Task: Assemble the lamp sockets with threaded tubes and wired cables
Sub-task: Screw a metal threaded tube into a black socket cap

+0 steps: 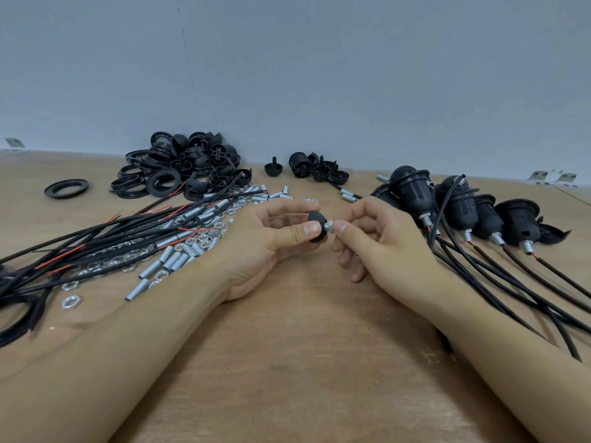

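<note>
- Pinched between thumb and fingers of the left hand, a black socket cap is held just above the middle of the wooden table, its rounded side toward the left palm.
- From the cap's 3 o'clock side a short threaded tube sticks out, and the right hand pinches it between thumb and forefinger, the other fingers loosely curled below.
- At 9 o'clock from the cap lies a fan of black cables with red wire ends, spread over a scatter of loose metal tubes and hex nuts.
- At 11 o'clock, against the grey wall, sits a heap of black rings and caps; one single ring lies apart at 10 o'clock.
- At 12 o'clock a few more black cap parts stand near the wall.
- At 2 to 3 o'clock a row of assembled sockets lies on its side, tubes pointing toward the person, with their cables trailing to 4 o'clock, passing under the right forearm.
</note>
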`<control>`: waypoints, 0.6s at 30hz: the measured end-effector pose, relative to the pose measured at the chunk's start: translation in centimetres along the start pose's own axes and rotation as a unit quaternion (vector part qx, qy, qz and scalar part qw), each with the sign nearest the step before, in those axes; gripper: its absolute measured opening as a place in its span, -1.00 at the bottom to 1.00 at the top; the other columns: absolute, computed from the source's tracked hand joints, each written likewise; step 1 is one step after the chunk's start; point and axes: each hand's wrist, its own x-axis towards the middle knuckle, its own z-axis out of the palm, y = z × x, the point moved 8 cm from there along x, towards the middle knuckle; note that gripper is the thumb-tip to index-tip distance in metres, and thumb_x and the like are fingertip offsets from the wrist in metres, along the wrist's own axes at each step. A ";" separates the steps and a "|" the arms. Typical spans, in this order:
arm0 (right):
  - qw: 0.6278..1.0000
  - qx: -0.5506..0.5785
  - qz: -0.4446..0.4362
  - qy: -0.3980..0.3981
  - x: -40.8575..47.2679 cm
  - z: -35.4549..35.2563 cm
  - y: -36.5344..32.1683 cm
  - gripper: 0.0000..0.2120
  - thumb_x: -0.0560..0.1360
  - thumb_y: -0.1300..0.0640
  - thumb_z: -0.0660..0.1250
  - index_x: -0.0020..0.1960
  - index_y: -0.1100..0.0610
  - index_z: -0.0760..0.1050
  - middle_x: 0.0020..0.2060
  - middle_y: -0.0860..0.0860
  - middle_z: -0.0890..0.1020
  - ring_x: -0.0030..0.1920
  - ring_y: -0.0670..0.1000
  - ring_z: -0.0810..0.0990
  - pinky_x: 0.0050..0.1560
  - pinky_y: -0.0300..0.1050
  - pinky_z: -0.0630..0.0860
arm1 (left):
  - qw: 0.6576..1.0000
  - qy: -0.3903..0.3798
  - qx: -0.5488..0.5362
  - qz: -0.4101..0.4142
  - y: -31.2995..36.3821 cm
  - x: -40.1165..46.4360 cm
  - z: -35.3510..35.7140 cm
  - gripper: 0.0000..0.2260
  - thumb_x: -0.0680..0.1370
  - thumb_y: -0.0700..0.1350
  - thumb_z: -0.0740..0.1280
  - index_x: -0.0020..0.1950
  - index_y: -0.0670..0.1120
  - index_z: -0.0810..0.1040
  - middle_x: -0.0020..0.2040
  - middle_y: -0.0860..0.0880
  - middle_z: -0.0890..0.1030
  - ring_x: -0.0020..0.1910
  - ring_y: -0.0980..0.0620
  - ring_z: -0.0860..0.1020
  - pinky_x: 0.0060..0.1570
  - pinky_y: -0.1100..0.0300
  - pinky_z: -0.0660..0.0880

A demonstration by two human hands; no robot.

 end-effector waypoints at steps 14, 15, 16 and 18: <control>0.997 -0.069 0.016 -0.014 0.1 0.1 0.4 -0.73 0.62 -0.05 0.22 -0.17 0.06 0.51 -0.43 0.04 0.63 -0.48 -0.05 0.58 -0.57 -0.25 0.41 | 1.000 0.000 0.019 0.002 0.0 -0.1 0.3 -0.66 0.30 -0.28 0.46 0.08 -0.23 0.62 -0.03 -0.24 0.64 -0.04 -0.15 0.66 0.04 0.07 0.63; 0.997 -0.078 0.021 -0.019 0.1 0.2 0.3 -0.65 0.62 -0.11 0.18 -0.20 0.08 0.52 -0.47 0.04 0.62 -0.50 -0.05 0.57 -0.57 -0.31 0.38 | 1.000 -0.001 0.023 0.003 0.0 -0.1 0.3 -0.65 0.30 -0.28 0.46 0.09 -0.23 0.62 -0.01 -0.25 0.63 -0.04 -0.16 0.66 0.04 0.08 0.63; 0.996 -0.080 0.023 -0.023 0.0 0.3 0.2 -0.59 0.61 -0.17 0.16 -0.21 0.09 0.52 -0.49 0.04 0.61 -0.52 -0.06 0.56 -0.58 -0.37 0.35 | 1.000 0.001 0.024 0.003 0.0 -0.1 0.3 -0.64 0.30 -0.28 0.46 0.09 -0.24 0.61 0.00 -0.26 0.63 -0.04 -0.15 0.65 0.05 0.08 0.63; 0.997 -0.076 0.011 -0.025 -0.1 0.4 -0.1 -0.63 0.58 -0.22 0.17 -0.16 0.03 0.52 -0.46 0.04 0.63 -0.54 -0.07 0.55 -0.60 -0.42 0.30 | 1.000 0.007 0.019 0.002 0.0 0.0 0.1 -0.64 0.30 -0.28 0.46 0.09 -0.24 0.61 0.00 -0.25 0.63 -0.04 -0.13 0.66 0.06 0.07 0.63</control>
